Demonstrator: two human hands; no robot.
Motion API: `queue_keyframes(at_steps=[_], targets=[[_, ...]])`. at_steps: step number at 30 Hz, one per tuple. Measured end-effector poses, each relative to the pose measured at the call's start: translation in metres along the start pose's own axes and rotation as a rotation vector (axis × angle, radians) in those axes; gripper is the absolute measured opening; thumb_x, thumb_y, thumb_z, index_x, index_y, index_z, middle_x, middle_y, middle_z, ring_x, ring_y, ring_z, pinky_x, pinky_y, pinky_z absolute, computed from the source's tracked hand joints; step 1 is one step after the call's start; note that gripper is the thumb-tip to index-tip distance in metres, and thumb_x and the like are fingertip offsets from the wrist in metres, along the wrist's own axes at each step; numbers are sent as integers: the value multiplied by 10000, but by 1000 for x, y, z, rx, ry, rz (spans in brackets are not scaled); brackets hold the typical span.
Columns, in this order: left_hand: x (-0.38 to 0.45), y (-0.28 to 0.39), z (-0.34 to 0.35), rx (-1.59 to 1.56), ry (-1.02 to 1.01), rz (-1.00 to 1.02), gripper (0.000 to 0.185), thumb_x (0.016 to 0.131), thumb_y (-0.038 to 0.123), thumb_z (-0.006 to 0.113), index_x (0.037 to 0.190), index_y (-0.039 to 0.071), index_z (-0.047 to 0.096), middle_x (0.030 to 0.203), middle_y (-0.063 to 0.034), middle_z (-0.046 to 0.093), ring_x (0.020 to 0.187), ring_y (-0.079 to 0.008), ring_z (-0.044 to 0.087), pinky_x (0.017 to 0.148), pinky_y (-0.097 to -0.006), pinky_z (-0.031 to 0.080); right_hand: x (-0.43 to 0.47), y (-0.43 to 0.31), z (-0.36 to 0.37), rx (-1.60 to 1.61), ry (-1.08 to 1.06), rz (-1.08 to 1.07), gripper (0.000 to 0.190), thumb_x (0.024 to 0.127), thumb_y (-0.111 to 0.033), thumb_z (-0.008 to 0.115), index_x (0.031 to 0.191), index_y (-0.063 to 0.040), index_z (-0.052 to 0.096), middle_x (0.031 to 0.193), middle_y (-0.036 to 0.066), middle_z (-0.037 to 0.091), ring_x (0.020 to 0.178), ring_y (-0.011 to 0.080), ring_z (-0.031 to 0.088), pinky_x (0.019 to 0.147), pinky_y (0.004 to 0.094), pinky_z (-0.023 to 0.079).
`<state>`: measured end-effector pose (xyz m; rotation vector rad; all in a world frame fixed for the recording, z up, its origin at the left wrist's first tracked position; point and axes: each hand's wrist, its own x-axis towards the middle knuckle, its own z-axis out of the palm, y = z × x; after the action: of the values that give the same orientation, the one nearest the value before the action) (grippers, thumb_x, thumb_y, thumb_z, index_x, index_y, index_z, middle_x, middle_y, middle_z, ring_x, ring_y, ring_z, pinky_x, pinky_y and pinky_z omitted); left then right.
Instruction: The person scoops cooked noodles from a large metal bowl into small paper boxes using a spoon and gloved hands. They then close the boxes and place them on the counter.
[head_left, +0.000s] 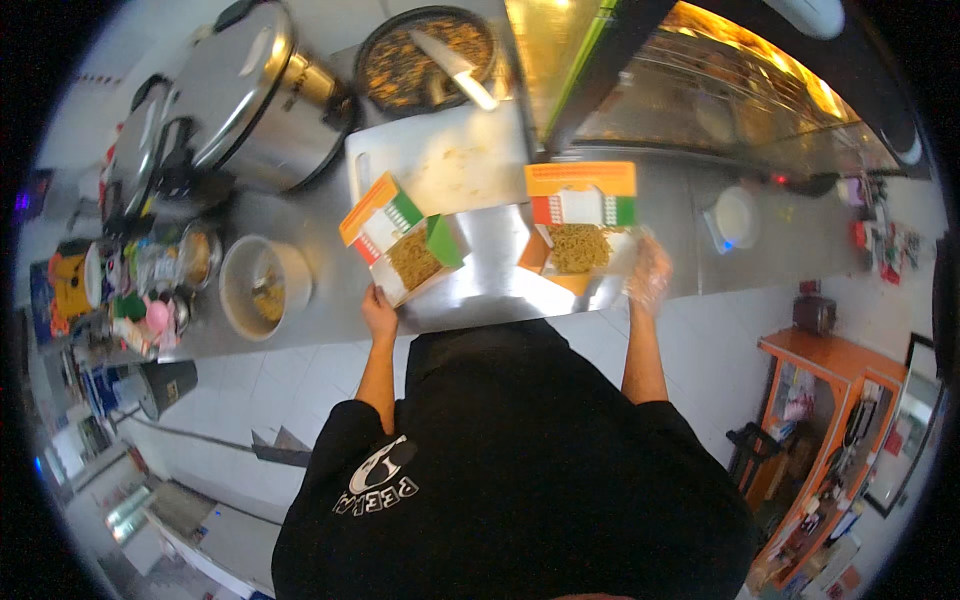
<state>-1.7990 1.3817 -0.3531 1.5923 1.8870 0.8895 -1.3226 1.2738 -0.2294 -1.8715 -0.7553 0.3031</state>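
Two open cardboard takeaway boxes with orange lids stand on the steel counter, each with noodles inside. My left hand (380, 309) grips the near left corner of the left box (386, 225), which sits at a slant. Brown-green noodles (414, 259) fill its base. My right hand (649, 274), in a clear plastic glove, is at the right side of the right box (580, 180); blur hides how its fingers are placed. Noodles (579, 249) lie in that box too. Behind the boxes is a white cutting board (450, 154) with pale crumbs on it.
A knife (457, 71) rests across a dark round pan (382, 71) of browned food. Large steel pressure cookers (240, 97) stand at the left. Nearer are a white bucket (300, 277) and several small containers (150, 262). A glass-fronted warmer (720, 97) and a white plate (735, 217) are at the right.
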Motion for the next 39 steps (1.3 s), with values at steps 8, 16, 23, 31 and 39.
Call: queue_keyframes(at_steps=[8, 16, 23, 31, 39], targets=[[79, 14, -110, 295, -324, 24, 252, 960, 135, 458, 1049, -44, 612, 901, -339, 628, 879, -507, 608, 735, -549, 475, -77, 26, 207, 252, -356, 12, 254, 861, -128, 631, 1077, -1, 668, 1065, 122, 674, 977, 229, 624, 891, 358, 492], [88, -26, -118, 97, -259, 41, 289, 983, 166, 452, 1146, -40, 575, 953, -299, 650, 933, -491, 604, 779, -535, 482, -125, -45, 244, -499, -119, -131, 307, 857, -164, 670, 1122, -9, 672, 1000, 171, 698, 908, 268, 671, 831, 359, 521], [45, -23, -181, -106, -352, -51, 246, 914, 169, 612, 1090, -3, 608, 886, -199, 692, 835, -335, 680, 765, -426, 518, -172, -225, 319, -208, -778, -196, 337, 892, -267, 592, 1115, -15, 614, 981, 196, 658, 969, 315, 626, 890, 406, 495], [34, -42, -271, -91, -76, -187, 128, 902, 139, 644, 919, 13, 660, 757, -136, 688, 687, -243, 669, 611, -342, 498, -254, -283, 542, -1034, -1477, -705, 311, 881, -144, 552, 1141, -23, 671, 1174, 199, 651, 1043, 344, 662, 874, 437, 543], [25, -92, -289, -248, 208, -293, 171, 928, 164, 629, 927, -3, 667, 698, -76, 645, 638, -130, 600, 562, -275, 468, -276, -226, 583, -923, -1367, -872, 263, 859, -156, 554, 997, -8, 723, 1078, 210, 687, 987, 320, 687, 847, 417, 545]])
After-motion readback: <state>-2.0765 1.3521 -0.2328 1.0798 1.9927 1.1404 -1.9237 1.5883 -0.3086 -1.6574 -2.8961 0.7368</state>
